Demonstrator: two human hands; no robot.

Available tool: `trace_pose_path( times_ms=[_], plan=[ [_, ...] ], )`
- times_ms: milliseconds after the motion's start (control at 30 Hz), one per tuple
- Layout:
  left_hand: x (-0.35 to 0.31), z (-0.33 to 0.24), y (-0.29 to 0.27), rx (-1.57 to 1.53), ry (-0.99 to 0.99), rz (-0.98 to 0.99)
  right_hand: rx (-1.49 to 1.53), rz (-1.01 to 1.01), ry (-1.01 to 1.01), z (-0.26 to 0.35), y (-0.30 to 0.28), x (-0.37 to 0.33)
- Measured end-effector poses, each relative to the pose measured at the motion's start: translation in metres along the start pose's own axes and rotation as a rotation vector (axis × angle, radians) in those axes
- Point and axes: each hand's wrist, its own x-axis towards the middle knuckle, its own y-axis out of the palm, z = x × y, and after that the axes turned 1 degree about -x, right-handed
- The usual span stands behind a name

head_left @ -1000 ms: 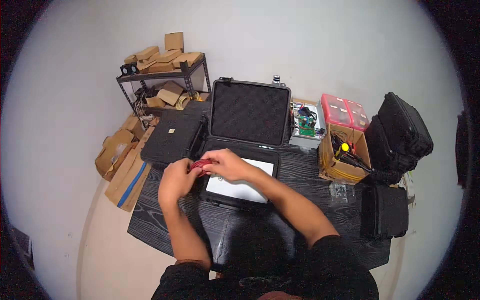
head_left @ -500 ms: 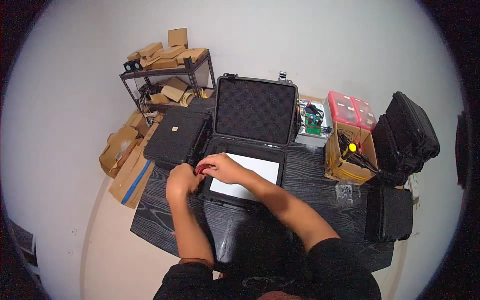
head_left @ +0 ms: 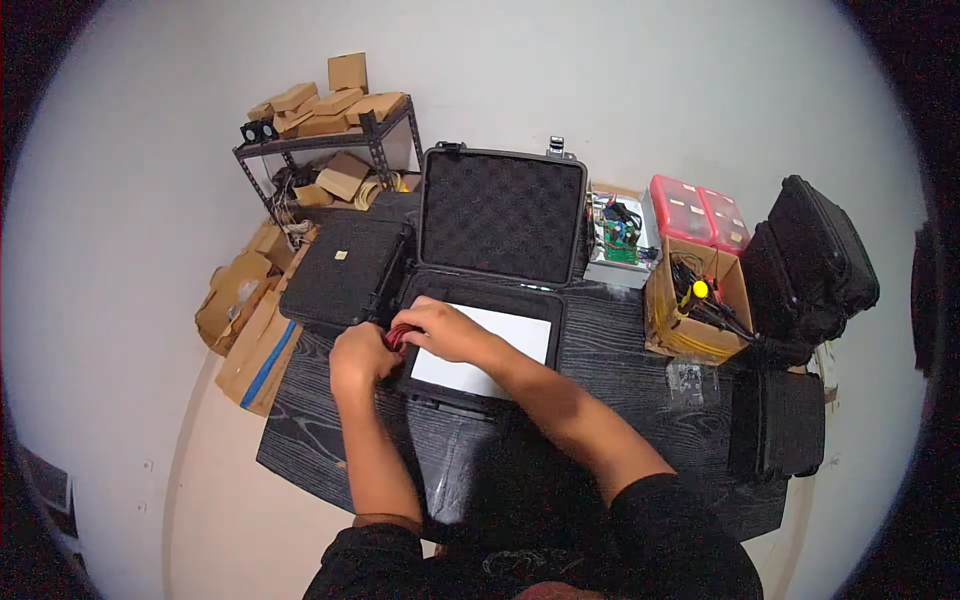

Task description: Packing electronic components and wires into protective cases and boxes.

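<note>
a thin red cable, gathered in a small bundle point(head_left: 399, 336), sits between the two hands, over the left edge of an open black hard case point(head_left: 578, 230). the right hand point(head_left: 437, 328) reaches in from the right with its fingers bent down and pressed together, pinching the upper right side of the bundle, so the cable lies at and just below its fingertips. the left hand point(head_left: 360, 357) is curled with its back to the camera and seems to close on the lower left side; its fingertips are mostly hidden, so i cannot tell how firm that pinch is. holding the bundle from both sides probably keeps its loose strands from springing apart. the case's lid leans back upright on its hinge, which leaves the base open to reach; a white flat panel point(head_left: 505, 335) rests in that base, partly under the right forearm, likely kept snug by the dark foam around it. a closed black case point(head_left: 345, 262) stands just left on the desk point(head_left: 605, 365), while a cardboard box of tools point(head_left: 678, 337) stands well to the right, perhaps to keep the middle free for both arms.
</note>
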Motion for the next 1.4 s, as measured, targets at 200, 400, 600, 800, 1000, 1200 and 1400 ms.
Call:
trace_pose_path(
  times_ms=[200, 400, 600, 800, 1000, 1200, 1400],
  plan=[
    [-0.005, 0.004, 0.000, -0.006, 0.047, -0.018, -0.039, 0.004, -0.084, 0.000, -0.002, -0.002],
    [-0.008, -0.004, -0.001, 0.003, 0.058, -0.049, -0.001, -0.066, -0.047, -0.001, 0.003, -0.003],
    [-0.010, -0.015, -0.005, 0.019, -0.006, 0.024, -0.052, -0.110, -0.078, -0.002, 0.003, -0.004],
    [-0.007, -0.007, -0.002, 0.015, 0.011, -0.004, -0.067, -0.076, -0.058, -0.002, 0.005, -0.004],
    [-0.010, -0.012, -0.006, 0.029, -0.008, 0.026, -0.068, -0.084, -0.090, -0.007, 0.004, -0.008],
    [-0.004, -0.003, -0.001, 0.009, -0.012, 0.020, -0.083, -0.097, 0.007, -0.003, 0.003, -0.006],
    [-0.006, -0.006, 0.001, 0.008, 0.032, -0.040, -0.150, -0.092, -0.051, -0.006, 0.000, -0.009]
  ],
)
